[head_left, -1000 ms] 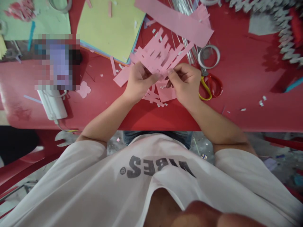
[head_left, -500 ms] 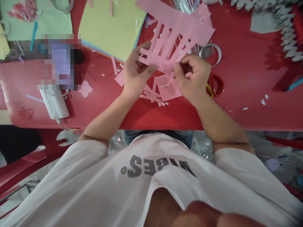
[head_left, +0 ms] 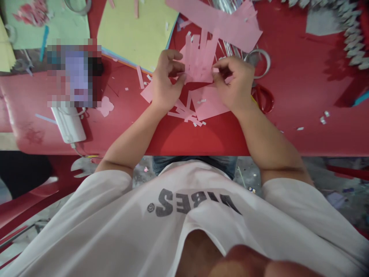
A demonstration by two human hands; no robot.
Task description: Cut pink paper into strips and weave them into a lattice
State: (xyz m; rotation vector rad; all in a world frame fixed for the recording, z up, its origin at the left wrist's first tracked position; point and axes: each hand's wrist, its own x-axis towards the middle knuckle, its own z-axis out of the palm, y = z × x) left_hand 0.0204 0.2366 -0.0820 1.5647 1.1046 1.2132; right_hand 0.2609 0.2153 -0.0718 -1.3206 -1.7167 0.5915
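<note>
A pink paper piece cut into long, upright strips (head_left: pixel 200 63) is held up in front of me, a little above the red table. At its lower left edge my left hand (head_left: pixel 165 82) is closed with thumb and fingers, the other fingers curled. My right hand (head_left: pixel 238 82) pinches the lower right edge between thumb and forefinger. Beneath them lie a pink paper sheet (head_left: pixel 206 102) and loose pink strips (head_left: pixel 184 111). Beside my right wrist, red-handled scissors (head_left: pixel 272 102) are partly hidden. A larger pink sheet (head_left: pixel 238 29) lies beyond the hands.
Yellow paper (head_left: pixel 138 30) tops a stack of coloured sheets at the back left. A tape roll (head_left: pixel 268 63) sits to the right, with silver tinsel (head_left: pixel 226 7) behind. On the left are a white power bank (head_left: pixel 69 125) and a pink flower cutout (head_left: pixel 106 106). Paper scraps (head_left: pixel 323 120) dot the red table (head_left: pixel 305 96).
The cut pink paper has come down and towards me, apart from the larger sheet behind it. Its strips now stand more upright, and my hands have shifted slightly on its edges.
</note>
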